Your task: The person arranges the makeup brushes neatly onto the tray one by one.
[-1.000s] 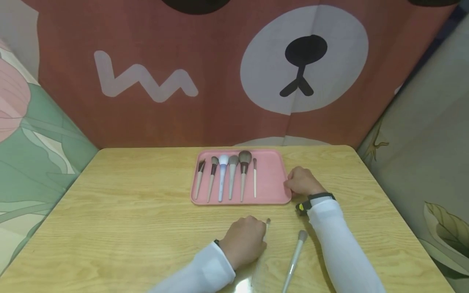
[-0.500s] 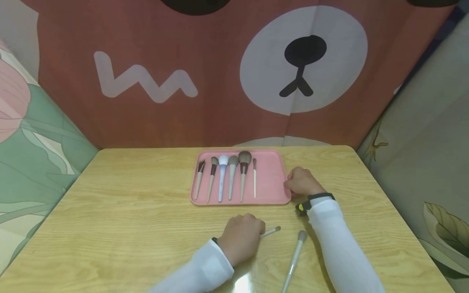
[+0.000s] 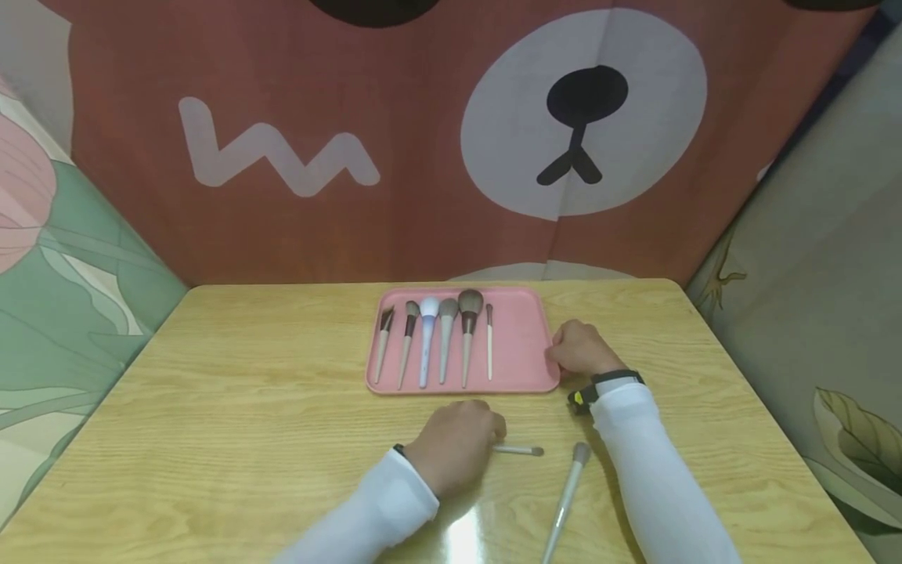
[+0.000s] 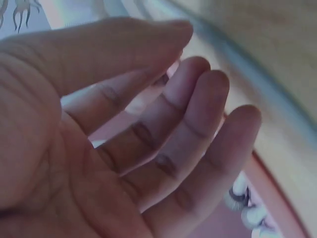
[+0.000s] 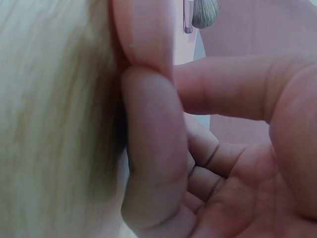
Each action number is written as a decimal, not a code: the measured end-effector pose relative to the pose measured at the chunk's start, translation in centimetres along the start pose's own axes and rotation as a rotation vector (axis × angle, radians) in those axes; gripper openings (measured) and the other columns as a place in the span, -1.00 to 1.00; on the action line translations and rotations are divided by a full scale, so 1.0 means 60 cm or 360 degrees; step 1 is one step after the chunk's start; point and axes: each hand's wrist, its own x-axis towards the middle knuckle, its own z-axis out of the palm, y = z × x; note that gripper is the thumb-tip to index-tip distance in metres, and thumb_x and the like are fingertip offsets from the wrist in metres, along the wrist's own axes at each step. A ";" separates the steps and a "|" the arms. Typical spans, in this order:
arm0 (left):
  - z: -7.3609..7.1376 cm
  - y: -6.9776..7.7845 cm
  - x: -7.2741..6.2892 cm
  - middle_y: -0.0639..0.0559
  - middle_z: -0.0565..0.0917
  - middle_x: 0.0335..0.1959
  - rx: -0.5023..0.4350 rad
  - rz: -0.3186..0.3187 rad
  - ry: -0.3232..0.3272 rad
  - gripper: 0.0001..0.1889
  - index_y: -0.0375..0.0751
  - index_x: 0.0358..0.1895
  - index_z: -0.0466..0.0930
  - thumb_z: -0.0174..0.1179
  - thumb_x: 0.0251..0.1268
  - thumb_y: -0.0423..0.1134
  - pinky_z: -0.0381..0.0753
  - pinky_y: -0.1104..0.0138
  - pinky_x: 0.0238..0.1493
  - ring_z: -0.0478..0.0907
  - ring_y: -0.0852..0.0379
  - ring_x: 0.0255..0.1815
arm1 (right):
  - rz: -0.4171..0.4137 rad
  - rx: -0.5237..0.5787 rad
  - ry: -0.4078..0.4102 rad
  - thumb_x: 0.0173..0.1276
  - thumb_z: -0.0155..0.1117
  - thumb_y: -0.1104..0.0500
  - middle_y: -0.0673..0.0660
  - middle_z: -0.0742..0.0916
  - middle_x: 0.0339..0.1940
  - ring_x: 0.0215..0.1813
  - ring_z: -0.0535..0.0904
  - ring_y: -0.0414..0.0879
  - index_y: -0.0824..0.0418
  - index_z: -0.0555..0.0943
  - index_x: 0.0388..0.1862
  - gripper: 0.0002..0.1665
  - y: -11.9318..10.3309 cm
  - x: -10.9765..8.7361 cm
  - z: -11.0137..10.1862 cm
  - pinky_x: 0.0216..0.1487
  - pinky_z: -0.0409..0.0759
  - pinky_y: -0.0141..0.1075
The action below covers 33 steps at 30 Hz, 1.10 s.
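Note:
My left hand (image 3: 454, 448) holds a slim makeup brush (image 3: 519, 450) just in front of the tray. Its small dark tip points right, while the rest of the handle is hidden by the hand. In the left wrist view, the thumb and fingers of that left hand (image 4: 148, 114) curve toward each other, and their grip on the brush is hard to make out. My right hand (image 3: 583, 348) pinches the right rim of a pink tray (image 3: 521, 337). Close up in the right wrist view, thumb and finger meet on the tray edge (image 5: 148, 34).
Several makeup brushes, such as a large fluffy one (image 3: 468, 333), lie in a row on the tray's left and middle. Another brush (image 3: 567, 497) lies on the wooden table (image 3: 247, 407) between the forearms. A printed cloth (image 3: 282, 227) hangs behind the table.
The brush in my left hand has swung from pointing away to lying nearly crosswise, tip to the right. That hand has shifted slightly left and toward the tray. My right hand has stayed on the tray.

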 end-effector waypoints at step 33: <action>0.008 0.000 0.001 0.13 0.80 -0.25 0.0085 0.0070 -0.0048 -0.66 0.13 -0.13 0.86 0.37 0.20 -0.45 0.71 0.32 -0.16 0.70 0.23 -0.23 | -0.0006 -0.0046 0.0011 0.07 0.19 0.30 -0.02 0.57 -0.71 -0.60 0.45 -0.17 0.12 0.47 -0.69 -0.79 0.001 0.003 -0.001 -0.54 0.39 -0.39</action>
